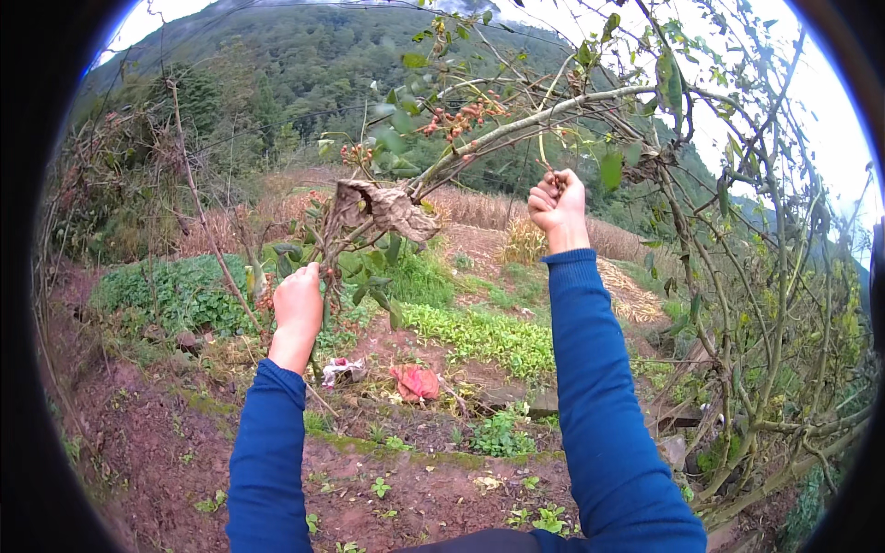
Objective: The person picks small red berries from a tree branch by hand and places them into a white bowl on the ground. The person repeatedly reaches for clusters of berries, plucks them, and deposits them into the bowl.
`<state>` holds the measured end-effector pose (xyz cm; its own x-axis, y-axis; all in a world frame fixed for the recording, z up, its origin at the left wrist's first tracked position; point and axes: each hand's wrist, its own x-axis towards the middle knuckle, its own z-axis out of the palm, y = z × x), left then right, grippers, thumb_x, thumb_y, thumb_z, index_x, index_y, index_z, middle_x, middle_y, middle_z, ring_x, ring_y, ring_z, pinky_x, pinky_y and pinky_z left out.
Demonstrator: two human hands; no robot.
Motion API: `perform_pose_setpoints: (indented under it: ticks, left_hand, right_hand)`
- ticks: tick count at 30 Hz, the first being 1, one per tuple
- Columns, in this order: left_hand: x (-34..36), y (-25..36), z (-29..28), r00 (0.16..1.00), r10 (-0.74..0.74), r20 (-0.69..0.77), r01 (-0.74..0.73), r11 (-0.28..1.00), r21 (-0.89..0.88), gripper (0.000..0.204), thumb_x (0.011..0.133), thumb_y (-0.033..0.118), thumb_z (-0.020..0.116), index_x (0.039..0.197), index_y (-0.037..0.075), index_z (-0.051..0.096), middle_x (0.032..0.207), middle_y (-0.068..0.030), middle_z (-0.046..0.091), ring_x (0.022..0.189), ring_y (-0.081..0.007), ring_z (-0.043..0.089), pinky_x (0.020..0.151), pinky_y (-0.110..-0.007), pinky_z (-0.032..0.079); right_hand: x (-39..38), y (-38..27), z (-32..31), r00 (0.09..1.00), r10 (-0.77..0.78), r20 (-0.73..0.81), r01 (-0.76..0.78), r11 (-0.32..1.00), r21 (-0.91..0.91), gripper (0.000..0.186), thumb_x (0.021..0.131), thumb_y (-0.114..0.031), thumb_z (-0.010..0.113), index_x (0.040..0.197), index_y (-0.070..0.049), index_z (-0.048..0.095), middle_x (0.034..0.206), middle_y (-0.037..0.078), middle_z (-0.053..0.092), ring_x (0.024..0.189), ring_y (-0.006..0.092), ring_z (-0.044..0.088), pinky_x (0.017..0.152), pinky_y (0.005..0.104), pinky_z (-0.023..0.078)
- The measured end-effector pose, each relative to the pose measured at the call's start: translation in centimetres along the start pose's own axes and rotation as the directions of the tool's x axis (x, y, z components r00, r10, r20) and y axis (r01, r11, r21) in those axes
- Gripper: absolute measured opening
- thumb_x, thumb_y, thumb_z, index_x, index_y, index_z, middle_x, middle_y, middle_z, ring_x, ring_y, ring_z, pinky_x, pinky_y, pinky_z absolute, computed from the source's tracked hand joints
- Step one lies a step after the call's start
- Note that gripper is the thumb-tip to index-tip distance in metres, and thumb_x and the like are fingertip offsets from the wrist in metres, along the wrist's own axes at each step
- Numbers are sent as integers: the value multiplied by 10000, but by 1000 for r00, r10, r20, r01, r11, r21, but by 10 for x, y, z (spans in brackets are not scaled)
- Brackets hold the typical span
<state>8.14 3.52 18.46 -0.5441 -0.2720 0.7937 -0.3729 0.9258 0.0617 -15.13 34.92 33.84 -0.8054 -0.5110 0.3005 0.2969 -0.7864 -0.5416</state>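
An arched branch (pixel 544 117) crosses in front of me, bent down toward the left. My left hand (pixel 299 309) is closed around its leafy lower end, among green leaves and thin stems. Just above that hand hangs a large dry brown leaf (pixel 385 210). Clusters of small reddish berries (pixel 472 114) sit along the branch's middle. Raised higher, my right hand (pixel 560 207) is closed on a thin stem (pixel 543 146) below the branch, with small reddish-brown bits showing at the fingers. Most of what lies inside both fists is hidden.
Bare branches (pixel 737 341) tangle along the right side. Below, a dirt bank (pixel 396 456) carries small plants, a red plastic bag (pixel 415 382) and a whitish scrap (pixel 344 370). Green vegetable beds (pixel 484 336), dry stalks and a wooded hill lie beyond.
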Motion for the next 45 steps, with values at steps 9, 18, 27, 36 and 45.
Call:
perform_pose_setpoints:
  ticks: [9, 18, 27, 36, 45]
  left_hand:
    - [-3, 1, 8, 1000, -5, 0, 5, 1000, -3, 230, 775, 26, 483, 988, 44, 571, 860, -114, 625, 799, -272, 618, 678, -364, 501]
    - [-3, -1, 5, 999, -7, -36, 7, 1000, -18, 234, 776, 28, 486, 991, 58, 573, 845, -111, 626, 794, -271, 615, 680, -361, 500]
    - [-15, 15, 3, 999, -30, -31, 29, 999, -28, 181, 774, 32, 495, 942, 54, 559, 807, -112, 611, 752, -272, 613, 633, -365, 499]
    - [-15, 12, 1, 999, -27, -47, 26, 1000, -12, 208, 764, 32, 501, 963, 46, 560, 838, -103, 614, 780, -258, 617, 645, -344, 507]
    - [-16, 11, 10, 997, -10, -78, 9, 1000, -22, 202, 766, 34, 501, 960, 44, 556, 836, -99, 612, 782, -250, 618, 643, -341, 509]
  right_hand:
    - [-40, 52, -48, 974, -47, 220, -19, 958, 287, 249, 838, -238, 478, 630, -107, 438, 618, 3, 388, 469, 83, 349, 325, 189, 215]
    - [-27, 70, -34, 1000, 11, 18, -16, 956, 294, 164, 806, -177, 545, 690, -70, 499, 725, 40, 534, 572, 101, 542, 310, 175, 228]
    - [16, 40, 25, 986, -143, 87, 146, 989, -24, 97, 877, -138, 515, 881, -45, 542, 680, 31, 517, 444, 50, 358, 322, 177, 220]
    - [51, 32, 72, 855, -507, 111, 515, 855, -56, 147, 869, -87, 511, 1005, -65, 563, 572, -55, 374, 401, 47, 273, 353, 206, 201]
    - [57, 27, 66, 936, -300, 187, 292, 954, 66, 155, 907, -202, 469, 839, -77, 529, 531, -39, 342, 374, 56, 276, 329, 213, 192]
